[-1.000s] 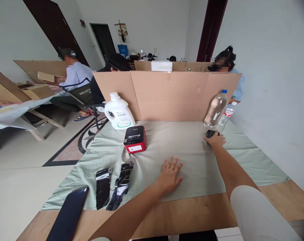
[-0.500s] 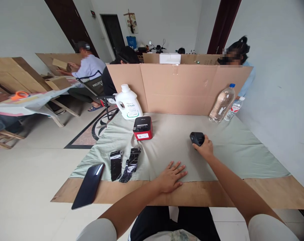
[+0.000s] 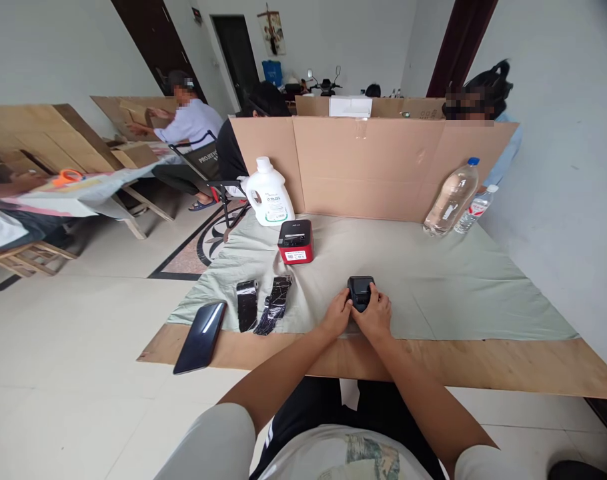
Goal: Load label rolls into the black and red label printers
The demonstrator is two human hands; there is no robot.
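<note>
Hands, left (image 3: pixel 337 315) and right (image 3: pixel 376 315), closed around a small black device (image 3: pixel 360 292) resting on the cloth-covered counter (image 3: pixel 433 280) near its front edge; handling step, the next move probably requiring steady two-handed fingertip control.

Left hand (image 3: pixel 337 315) and right hand (image 3: pixel 375 317) grip a small black device (image 3: pixel 360 291) on the green cloth (image 3: pixel 433 287), near the table's front edge.

Short white sleeves, white shirt with a printed front, black trousers, bare forearms.
</note>
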